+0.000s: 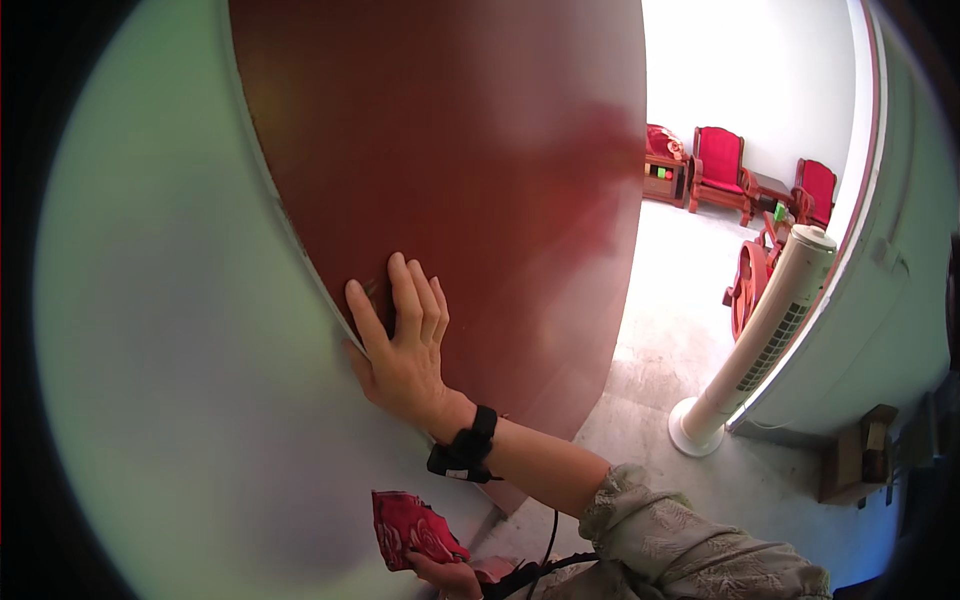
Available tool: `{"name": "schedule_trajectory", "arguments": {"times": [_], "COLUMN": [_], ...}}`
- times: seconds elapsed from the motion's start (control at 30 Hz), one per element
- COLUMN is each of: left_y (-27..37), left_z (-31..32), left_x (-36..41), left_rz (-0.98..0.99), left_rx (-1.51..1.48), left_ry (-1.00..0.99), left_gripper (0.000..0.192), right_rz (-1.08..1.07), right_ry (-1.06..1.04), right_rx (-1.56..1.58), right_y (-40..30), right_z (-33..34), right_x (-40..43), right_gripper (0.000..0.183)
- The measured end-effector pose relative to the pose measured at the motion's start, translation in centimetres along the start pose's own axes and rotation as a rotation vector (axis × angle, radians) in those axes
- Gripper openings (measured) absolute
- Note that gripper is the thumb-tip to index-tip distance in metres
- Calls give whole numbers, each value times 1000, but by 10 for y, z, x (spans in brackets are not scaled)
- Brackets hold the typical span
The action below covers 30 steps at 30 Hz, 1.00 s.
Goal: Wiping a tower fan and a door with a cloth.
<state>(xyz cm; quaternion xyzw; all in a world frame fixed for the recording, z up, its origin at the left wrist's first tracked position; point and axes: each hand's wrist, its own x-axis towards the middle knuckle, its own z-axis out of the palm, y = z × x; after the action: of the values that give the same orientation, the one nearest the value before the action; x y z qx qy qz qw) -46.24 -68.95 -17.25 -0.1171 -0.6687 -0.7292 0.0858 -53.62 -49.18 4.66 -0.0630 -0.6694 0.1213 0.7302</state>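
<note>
My right hand (409, 360) lies with its fingers spread against a dark reddish-brown door (495, 300). Its thumb rests by the door's pale edge, next to a white wall (187, 337). Part of a small dark spot on the door shows between the fingers; I cannot tell what it is. A black wrist strap with a small device (461, 454) sits on that wrist. Low in the view, my left hand (446, 576) holds a folded red cloth (412, 529) with a pale rose-like pattern. The picture's bottom rim cuts off part of this hand.
A white tower fan (757, 352) stands on the concrete floor (622, 420) beside the doorway. Beyond it are wooden armchairs with red covers (721, 161) and a low wooden cabinet (664, 180). Cardboard boxes (851, 457) sit at lower right. A black cable (553, 532) hangs below my right forearm.
</note>
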Motion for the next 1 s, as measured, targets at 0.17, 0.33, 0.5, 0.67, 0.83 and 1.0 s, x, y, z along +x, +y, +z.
{"name": "schedule_trajectory", "arguments": {"times": [0.17,0.33,0.5,0.67,0.83,1.0], "left_y": [-1,-25,16,30,32,74], "left_z": [-2,-15,8,47,89,150], "left_x": [14,24,22,30,41,31], "left_rz": [-33,-151,-95,-107,-204,164], "left_rx": [-374,-339,-497,-604,-458,-357], "left_ry": [22,-180,-340,-487,-609,-601], "left_gripper": [55,61,67,69,63,53], "right_rz": [2,-17,5,962,1168,1460], "right_ry": [8,-17,-429,-949,-1215,-1114], "right_rx": [-2,-7,386,1389,1427,1261], "right_y": [-9,-10,26,62,73,119], "right_z": [11,5,-62,-138,-160,-177], "right_x": [-2,-1,-6,-83,-140,-118], "right_gripper": [55,54,67,83,64,41]}}
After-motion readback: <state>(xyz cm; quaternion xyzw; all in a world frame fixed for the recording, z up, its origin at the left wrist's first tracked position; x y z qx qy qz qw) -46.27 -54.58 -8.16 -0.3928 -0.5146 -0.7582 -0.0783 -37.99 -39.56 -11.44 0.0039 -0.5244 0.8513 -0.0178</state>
